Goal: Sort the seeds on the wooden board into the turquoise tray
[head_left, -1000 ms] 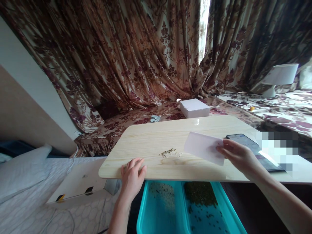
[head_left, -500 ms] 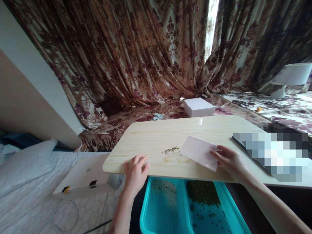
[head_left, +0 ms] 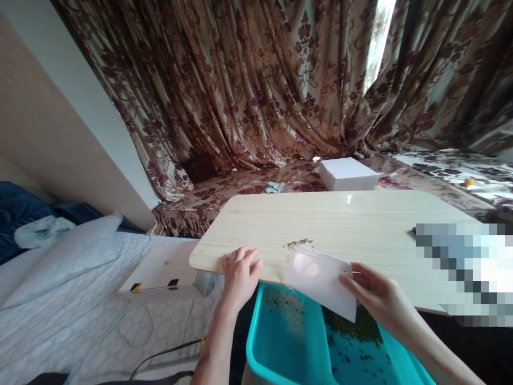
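My right hand (head_left: 371, 289) pinches the right end of a white card (head_left: 320, 278), which slants over the near edge of the wooden tabletop (head_left: 320, 214). Just beyond the card lies a small scatter of green and brown grains (head_left: 298, 243). My left hand (head_left: 241, 272) rests on the tabletop's near-left edge, fingers spread and holding nothing. Beneath that edge sits a turquoise two-part tub (head_left: 253, 342). Pale grains (head_left: 290, 310) lie in its left compartment, and dark green grains (head_left: 360, 331) in the right one, partly hidden by the card and my right hand.
A blurred-out device (head_left: 457, 267) lies on the tabletop's right side. Behind the table are a white box (head_left: 348, 174) and a small light-blue cloth (head_left: 274, 187). On the bed at left are a white flat case (head_left: 164, 267) and a pillow (head_left: 72, 262). Patterned curtains (head_left: 240, 80) hang behind.
My right hand has drawn the card toward me, from the tabletop to out over its near edge and the tub. My left hand stays on the edge. The view has shifted left.
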Available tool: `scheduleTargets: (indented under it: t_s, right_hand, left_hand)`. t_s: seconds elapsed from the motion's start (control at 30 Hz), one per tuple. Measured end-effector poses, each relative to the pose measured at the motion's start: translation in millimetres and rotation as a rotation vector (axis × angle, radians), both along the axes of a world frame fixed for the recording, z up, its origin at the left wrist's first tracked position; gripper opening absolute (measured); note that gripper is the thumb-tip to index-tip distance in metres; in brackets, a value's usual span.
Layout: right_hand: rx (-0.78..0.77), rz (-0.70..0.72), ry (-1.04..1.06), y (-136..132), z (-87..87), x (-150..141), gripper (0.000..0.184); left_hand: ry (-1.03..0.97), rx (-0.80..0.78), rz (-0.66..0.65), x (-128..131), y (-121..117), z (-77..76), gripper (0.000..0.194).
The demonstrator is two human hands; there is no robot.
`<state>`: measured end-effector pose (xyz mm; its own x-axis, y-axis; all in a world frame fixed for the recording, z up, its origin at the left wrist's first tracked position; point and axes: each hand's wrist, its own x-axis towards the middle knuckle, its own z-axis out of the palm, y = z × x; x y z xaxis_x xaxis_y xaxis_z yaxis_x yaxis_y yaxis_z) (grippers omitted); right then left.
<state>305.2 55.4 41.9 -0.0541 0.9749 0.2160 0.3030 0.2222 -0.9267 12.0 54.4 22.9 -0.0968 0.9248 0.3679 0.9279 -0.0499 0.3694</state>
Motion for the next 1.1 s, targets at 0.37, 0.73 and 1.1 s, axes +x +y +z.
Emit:
scheduleTargets:
  t_s: [0.37, 0.73, 1.1]
  right_hand:
    - [0.152, -0.138, 0.076, 33, 28.8, 44, 0.054]
    - [0.198, -0.046, 0.017, 103, 16.1, 38, 0.046]
    - [0.201, -0.031, -0.115, 77, 31.4, 57, 0.046]
  left_hand:
    - [-0.009, 0.004, -0.006, -1, 1, -2.6, 0.032]
    - [0.018, 0.011, -0.013, -3, 4, -7.9, 0.032]
    - [0.024, 0.026, -0.014, -3, 4, -8.0, 0.033]
